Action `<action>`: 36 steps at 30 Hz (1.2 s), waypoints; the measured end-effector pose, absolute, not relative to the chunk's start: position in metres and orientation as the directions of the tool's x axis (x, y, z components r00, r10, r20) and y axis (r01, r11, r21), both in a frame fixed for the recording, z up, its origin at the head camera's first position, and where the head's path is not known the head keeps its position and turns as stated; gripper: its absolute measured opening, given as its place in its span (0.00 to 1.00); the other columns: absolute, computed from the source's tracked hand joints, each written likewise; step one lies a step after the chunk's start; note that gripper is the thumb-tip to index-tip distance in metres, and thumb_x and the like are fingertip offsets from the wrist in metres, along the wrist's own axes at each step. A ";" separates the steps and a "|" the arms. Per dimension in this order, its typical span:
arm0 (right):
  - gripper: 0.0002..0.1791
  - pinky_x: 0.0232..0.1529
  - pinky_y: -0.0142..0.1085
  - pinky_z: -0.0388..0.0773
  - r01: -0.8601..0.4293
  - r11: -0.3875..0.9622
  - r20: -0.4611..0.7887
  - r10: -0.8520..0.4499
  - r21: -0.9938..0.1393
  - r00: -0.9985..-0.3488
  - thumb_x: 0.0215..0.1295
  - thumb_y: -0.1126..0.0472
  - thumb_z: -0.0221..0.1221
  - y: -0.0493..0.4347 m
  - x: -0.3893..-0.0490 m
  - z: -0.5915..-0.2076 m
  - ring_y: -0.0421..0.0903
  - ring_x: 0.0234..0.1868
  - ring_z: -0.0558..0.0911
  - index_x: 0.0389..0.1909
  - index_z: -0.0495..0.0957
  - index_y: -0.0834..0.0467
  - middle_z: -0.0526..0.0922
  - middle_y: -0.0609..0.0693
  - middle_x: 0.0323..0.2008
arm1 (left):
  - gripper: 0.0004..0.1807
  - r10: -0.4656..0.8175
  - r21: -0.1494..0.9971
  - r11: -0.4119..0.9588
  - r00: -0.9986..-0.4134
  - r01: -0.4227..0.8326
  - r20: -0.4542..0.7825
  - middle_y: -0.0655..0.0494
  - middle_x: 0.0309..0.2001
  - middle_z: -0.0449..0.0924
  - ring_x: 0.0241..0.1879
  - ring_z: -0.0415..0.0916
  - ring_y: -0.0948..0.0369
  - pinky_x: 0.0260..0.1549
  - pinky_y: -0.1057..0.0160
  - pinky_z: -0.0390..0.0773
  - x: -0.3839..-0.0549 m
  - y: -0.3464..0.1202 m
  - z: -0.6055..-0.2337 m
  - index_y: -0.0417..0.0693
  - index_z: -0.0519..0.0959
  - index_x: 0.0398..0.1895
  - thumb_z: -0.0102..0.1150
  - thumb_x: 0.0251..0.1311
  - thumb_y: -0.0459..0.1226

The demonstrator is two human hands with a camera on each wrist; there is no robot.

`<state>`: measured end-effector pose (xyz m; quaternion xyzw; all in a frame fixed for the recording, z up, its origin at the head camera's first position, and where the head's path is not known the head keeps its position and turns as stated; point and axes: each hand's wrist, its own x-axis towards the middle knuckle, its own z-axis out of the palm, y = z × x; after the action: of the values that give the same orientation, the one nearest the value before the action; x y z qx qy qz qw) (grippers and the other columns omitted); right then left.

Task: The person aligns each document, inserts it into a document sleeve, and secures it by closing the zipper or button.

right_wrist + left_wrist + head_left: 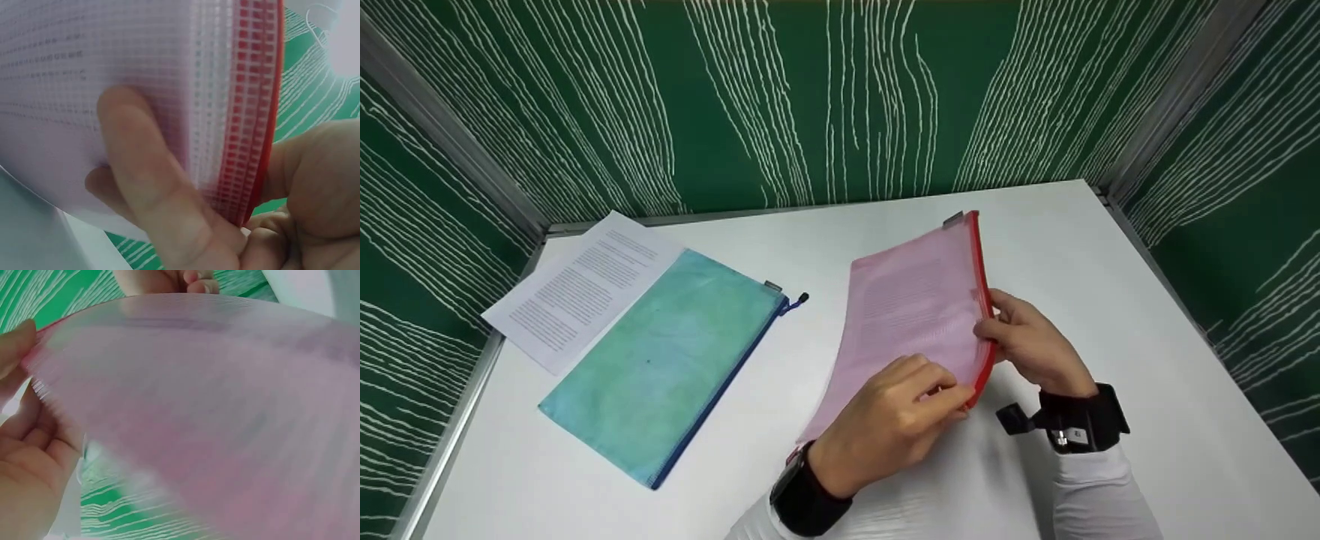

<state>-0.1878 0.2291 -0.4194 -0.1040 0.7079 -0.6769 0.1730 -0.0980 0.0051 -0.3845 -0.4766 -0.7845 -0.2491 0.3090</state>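
A pink mesh zipper pouch [900, 300] with a red zipper edge is held up at a tilt over the white table, a printed sheet showing through it. My left hand [892, 420] pinches the near end of the red edge between thumb and fingers; the left wrist view shows this left hand [34, 461] at the pouch's corner. Farther along that same edge, my right hand [1035, 337] grips the pouch from the right side. In the right wrist view, fingers [146, 163] lie along the mesh beside the red zipper band [253, 112].
On the left of the white table [780, 465] lies a teal zipper pouch [667, 360] with a dark blue zipper and pull. It partly covers a printed paper sheet [585, 289]. Green panels [802, 105] with white wavy lines stand around the table.
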 end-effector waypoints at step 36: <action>0.28 0.34 0.41 0.80 0.001 -0.520 0.186 -0.307 -0.854 -0.934 0.67 0.77 0.37 0.285 -0.180 -0.399 0.52 0.36 0.84 0.68 0.50 0.63 0.80 0.60 0.44 | 0.13 0.268 0.658 0.675 -0.942 0.333 0.202 0.57 0.19 0.69 0.20 0.65 0.64 0.19 0.69 0.64 -0.160 -0.058 -0.412 0.43 0.76 0.24 0.52 0.62 0.41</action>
<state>-0.1797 0.2853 -0.3993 -0.1588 0.4816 -0.8572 0.0896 -0.1602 -0.0580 -0.4119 -0.1644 -0.9141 -0.3680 0.0442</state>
